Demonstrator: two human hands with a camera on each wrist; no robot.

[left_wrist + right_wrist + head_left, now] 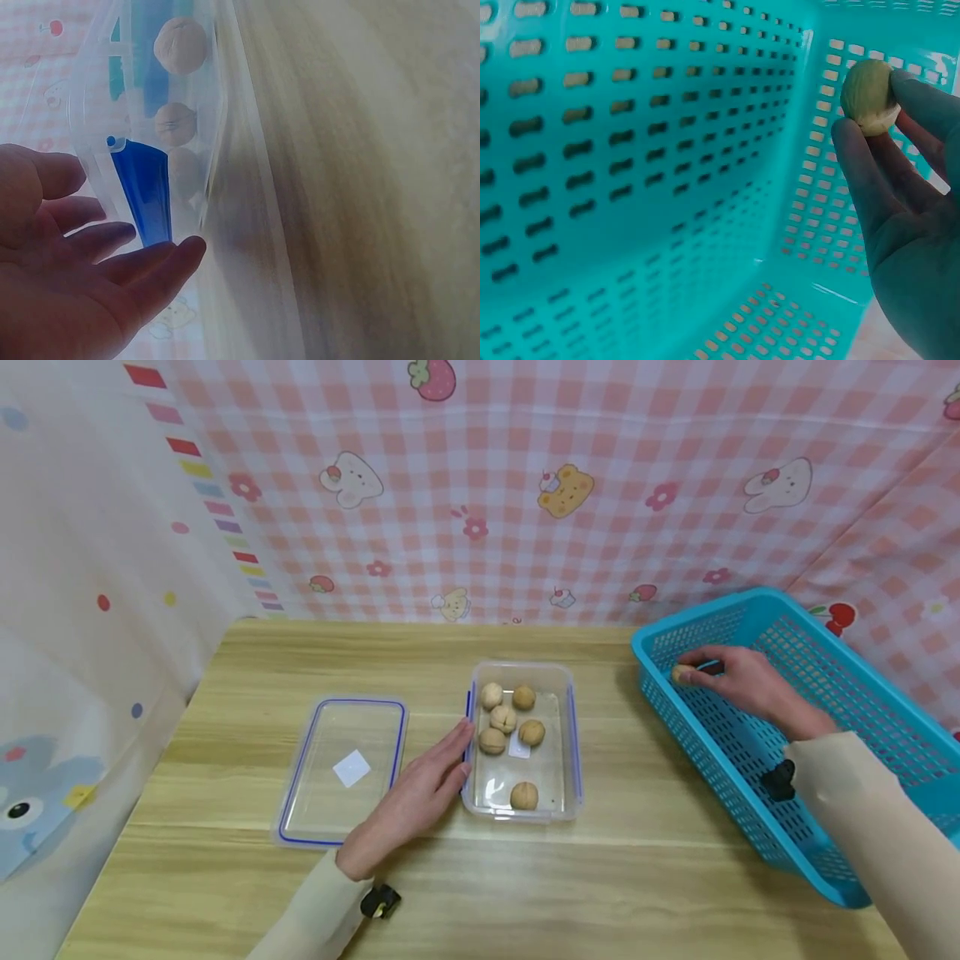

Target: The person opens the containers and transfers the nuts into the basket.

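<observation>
My right hand (750,681) pinches a walnut (868,97) between thumb and fingertips, inside the far left part of a turquoise perforated basket (720,793). With fingers extended, my left hand (420,785) touches the left side of a clear plastic box (555,802). Several walnuts (503,719) lie in that box, most of them towards its far half and one near the front. In the left wrist view the fingers (176,266) are at a blue side latch (146,191) that hangs outward. More walnuts (180,45) show through the box wall there.
A clear lid (315,777) with a blue seal and a white square label lies flat to the left of the box. The wooden table (637,893) ends at a pink checked cloth (465,460) behind. A white patterned cloth (90,610) hangs on the left.
</observation>
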